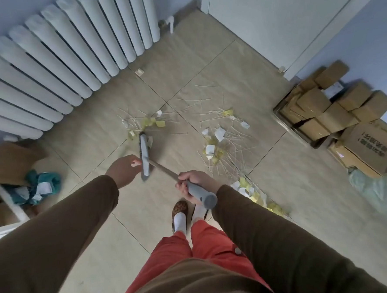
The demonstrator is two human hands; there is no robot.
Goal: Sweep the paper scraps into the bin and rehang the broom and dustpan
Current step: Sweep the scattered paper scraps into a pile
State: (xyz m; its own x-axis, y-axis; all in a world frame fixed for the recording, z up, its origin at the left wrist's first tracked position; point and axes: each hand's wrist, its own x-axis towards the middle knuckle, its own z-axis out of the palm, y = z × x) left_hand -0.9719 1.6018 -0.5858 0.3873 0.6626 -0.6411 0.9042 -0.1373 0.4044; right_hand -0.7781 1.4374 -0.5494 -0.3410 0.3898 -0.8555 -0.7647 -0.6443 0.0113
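Brown sleeves and red trousers fill the lower frame; below them one foot in a patterned slipper (180,211) stands on the beige tiled floor (291,163).

Right hand (196,184): fingers curled tight round the grey grip of the long-handled grey broom (167,170), near its capped end. High hold, probably for leverage and reach without stooping.

Left hand (123,170): out beside the grey broom head (145,156), at its near side. Looks to be pinching something small and pale at the fingertips, but blurred; cannot tell whether it holds anything or touches the head.

Broom head lies on the floor, far end just reaching the nearer cluster of yellow and white paper scraps (151,123), which are mixed with thin pale sticks. Placement suggests a stroke to draw that cluster toward the feet.

Scraps in three groups:
- one at the broom tip, centre floor
- a larger scatter (219,142) to the right, well apart from the head
- a strip (256,194) just beside the right forearm, running along a tile joint

One stray piece (139,72) near the white ribbed radiator (58,64).

Judgement: sweeping is at an early stage; nothing gathered into one pile. No dustpan in view. Open container lined with a teal bag (39,186), far left, already holding pale paper; possibly the bin, not certain.

Stacked brown cardboard boxes (330,108) against the right wall, clear of the litter.
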